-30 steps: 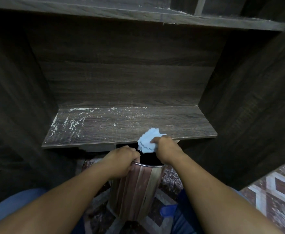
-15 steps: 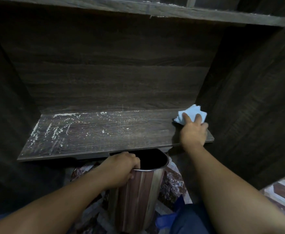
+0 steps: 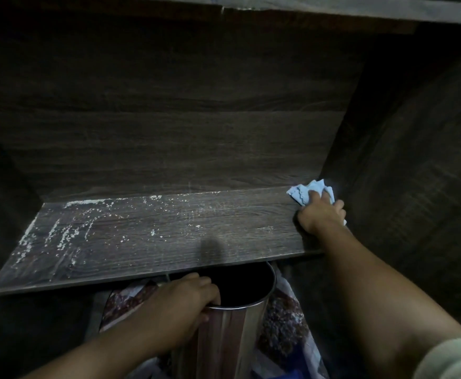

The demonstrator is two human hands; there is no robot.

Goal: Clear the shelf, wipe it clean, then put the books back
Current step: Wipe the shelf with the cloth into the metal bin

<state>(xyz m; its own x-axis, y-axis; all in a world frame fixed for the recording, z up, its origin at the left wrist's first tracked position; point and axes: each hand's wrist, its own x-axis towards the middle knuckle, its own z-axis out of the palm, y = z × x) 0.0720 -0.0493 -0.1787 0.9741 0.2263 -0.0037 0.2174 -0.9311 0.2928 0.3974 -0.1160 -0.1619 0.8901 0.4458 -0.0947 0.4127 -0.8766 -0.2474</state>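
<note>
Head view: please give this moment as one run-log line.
step: wipe shelf | right hand: presses blue cloth, far right corner | left hand: grips bin rim | white specks: left side

The right hand [image 3: 321, 214] covers much of the blue cloth [image 3: 301, 193] — the bin [image 3: 229, 340] is cut off below.
</note>
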